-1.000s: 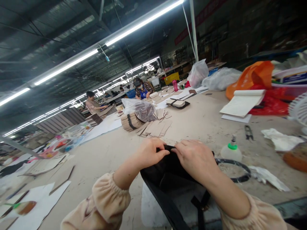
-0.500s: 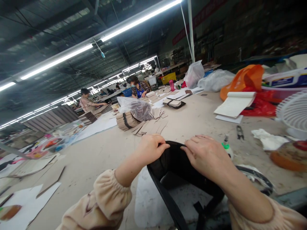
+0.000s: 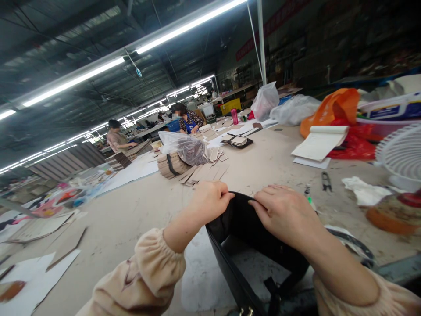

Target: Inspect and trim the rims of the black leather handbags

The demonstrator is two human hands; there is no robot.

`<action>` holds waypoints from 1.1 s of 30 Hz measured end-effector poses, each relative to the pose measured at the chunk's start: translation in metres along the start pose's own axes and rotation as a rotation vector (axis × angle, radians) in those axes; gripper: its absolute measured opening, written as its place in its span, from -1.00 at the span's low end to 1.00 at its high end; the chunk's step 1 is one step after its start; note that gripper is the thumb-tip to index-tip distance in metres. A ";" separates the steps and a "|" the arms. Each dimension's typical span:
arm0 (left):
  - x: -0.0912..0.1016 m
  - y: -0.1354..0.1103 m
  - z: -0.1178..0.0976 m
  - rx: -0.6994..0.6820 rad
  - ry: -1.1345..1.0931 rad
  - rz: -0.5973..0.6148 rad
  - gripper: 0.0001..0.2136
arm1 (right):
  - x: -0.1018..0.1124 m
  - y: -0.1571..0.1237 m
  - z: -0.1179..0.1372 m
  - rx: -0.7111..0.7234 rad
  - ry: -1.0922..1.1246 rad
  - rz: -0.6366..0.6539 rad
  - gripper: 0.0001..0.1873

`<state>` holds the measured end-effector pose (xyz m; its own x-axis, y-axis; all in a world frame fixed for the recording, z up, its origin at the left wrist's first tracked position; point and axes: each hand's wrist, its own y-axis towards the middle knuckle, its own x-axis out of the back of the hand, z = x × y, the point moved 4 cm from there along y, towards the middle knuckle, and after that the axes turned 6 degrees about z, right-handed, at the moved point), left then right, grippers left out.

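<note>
A black bag body [image 3: 241,219] stands in front of me, open through its middle so that the white sheet [image 3: 197,272] beneath shows. My left hand [image 3: 212,199] pinches its far rim between thumb and curled fingers. Further right on the same rim, my right hand [image 3: 286,213] grips with the thumb on the near side and the fingers over the edge. Between the hands runs a short bare stretch of rim. Gold-coloured hardware [image 3: 246,311] shows at the bag's lower front, and a black strap piece [image 3: 272,289] hangs inside.
Beyond my hands lie stacked board pieces [image 3: 173,166] under a plastic bag [image 3: 186,147]. To the right are thread snips [image 3: 326,181], a notepad [image 3: 320,142], a white fan [image 3: 403,153] and a green-marked bottle [image 3: 309,199]. Two people work farther back.
The bag has turned and tilted slightly, bringing its smooth outer left side and gold hardware into view. My left hand has shifted a little right; both hands keep their grip.
</note>
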<state>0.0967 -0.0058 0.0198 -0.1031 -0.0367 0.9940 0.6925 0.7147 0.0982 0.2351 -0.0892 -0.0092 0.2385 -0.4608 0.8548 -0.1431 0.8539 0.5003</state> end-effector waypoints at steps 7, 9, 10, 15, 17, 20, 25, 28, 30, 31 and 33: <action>-0.001 -0.001 0.001 -0.016 0.042 -0.016 -0.75 | -0.002 0.000 -0.001 -0.014 -0.010 0.010 -0.74; -0.002 -0.001 0.001 -0.013 0.051 -0.024 -0.74 | -0.002 0.001 -0.001 -0.028 -0.013 0.010 -0.74; -0.002 -0.001 0.001 -0.010 0.055 -0.027 -0.74 | -0.002 0.001 -0.001 -0.035 -0.015 0.012 -0.74; -0.003 -0.003 0.000 0.004 0.072 -0.031 -0.74 | 0.000 0.000 0.004 -0.039 -0.005 0.038 -0.80; -0.002 -0.005 -0.002 0.002 0.077 -0.032 -0.73 | -0.001 0.000 0.007 -0.035 0.002 0.053 -0.81; 0.000 -0.007 -0.003 -0.002 0.072 -0.035 -0.73 | -0.002 0.002 0.012 -0.054 -0.013 0.046 -0.82; 0.000 -0.008 -0.004 0.008 0.078 -0.042 -0.73 | -0.004 0.006 0.018 -0.098 -0.063 -0.015 -0.77; -0.001 -0.008 -0.003 0.020 0.076 -0.036 -0.73 | -0.005 0.008 0.023 -0.097 -0.067 -0.026 -0.77; -0.002 -0.007 -0.003 0.020 0.069 -0.038 -0.73 | -0.006 0.008 0.025 -0.094 -0.069 -0.026 -0.78; -0.002 -0.007 -0.003 0.020 0.066 -0.039 -0.74 | -0.006 0.009 0.025 -0.096 -0.071 -0.028 -0.78; -0.002 -0.007 -0.002 0.021 0.065 -0.039 -0.74 | -0.006 0.009 0.024 -0.096 -0.074 -0.027 -0.78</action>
<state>0.0935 -0.0125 0.0172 -0.0832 -0.1097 0.9905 0.6736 0.7262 0.1370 0.2091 -0.0844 -0.0067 0.1690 -0.4977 0.8507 -0.0438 0.8585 0.5110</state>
